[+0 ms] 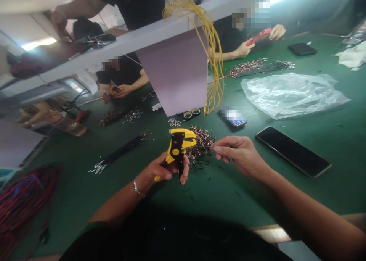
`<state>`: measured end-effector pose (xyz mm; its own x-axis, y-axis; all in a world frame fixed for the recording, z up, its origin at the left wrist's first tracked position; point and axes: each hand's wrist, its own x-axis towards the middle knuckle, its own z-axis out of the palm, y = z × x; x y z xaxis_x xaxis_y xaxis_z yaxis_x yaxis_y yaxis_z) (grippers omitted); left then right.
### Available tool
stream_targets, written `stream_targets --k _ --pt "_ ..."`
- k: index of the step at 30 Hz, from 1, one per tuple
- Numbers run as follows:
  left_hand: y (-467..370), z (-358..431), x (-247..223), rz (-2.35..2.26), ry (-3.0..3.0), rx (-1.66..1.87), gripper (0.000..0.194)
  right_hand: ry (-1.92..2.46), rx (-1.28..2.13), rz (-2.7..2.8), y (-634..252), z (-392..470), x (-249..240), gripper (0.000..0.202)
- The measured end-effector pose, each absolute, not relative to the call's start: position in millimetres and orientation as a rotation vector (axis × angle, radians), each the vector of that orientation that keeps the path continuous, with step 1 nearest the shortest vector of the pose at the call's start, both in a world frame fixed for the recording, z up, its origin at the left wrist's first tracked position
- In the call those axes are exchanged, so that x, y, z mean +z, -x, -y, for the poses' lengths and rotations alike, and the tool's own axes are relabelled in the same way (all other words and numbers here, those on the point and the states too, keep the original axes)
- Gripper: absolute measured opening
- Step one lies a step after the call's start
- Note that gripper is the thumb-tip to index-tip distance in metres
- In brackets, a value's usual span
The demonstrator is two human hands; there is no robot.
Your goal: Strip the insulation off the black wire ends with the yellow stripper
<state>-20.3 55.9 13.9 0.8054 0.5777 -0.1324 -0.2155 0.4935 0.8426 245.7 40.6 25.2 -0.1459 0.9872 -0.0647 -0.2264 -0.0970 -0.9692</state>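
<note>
My left hand [168, 169] is wrapped round the handles of a yellow and black wire stripper [176, 148], its jaws pointing right. Pinched between the thumb and fingers of my right hand [236, 152] is a thin dark wire [206, 146], which reaches left toward the stripper's jaws; I cannot tell whether its end is inside them. Behind and below the wire lies a heap of short copper-ended scraps [200, 137] on the green table. To the left of the stripper rests a bundle of black wires [122, 152] with pale tips.
A phone [293, 150] lies right of my right hand, a smaller phone [236, 118] beyond it. Clear plastic bags [291, 93] spread farther back. Yellow wires [214, 55] hang from the shelf [128, 39]. Red cable coils [25, 203] sit at left. Co-workers sit opposite, holding tools.
</note>
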Motion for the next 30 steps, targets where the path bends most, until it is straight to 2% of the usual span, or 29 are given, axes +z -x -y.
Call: stream_targets --k 9,30 --pt "20.2 -54.0 11.3 -0.422 -0.996 0.454 0.059 1.052 1.418 1.070 -242.7 -40.6 26.7 0.019" --pt "17.1 -51.5 6.5 -0.353 -1.054 0.450 0.053 0.997 1.480 1.056 -240.9 -40.6 20.6 0.013"
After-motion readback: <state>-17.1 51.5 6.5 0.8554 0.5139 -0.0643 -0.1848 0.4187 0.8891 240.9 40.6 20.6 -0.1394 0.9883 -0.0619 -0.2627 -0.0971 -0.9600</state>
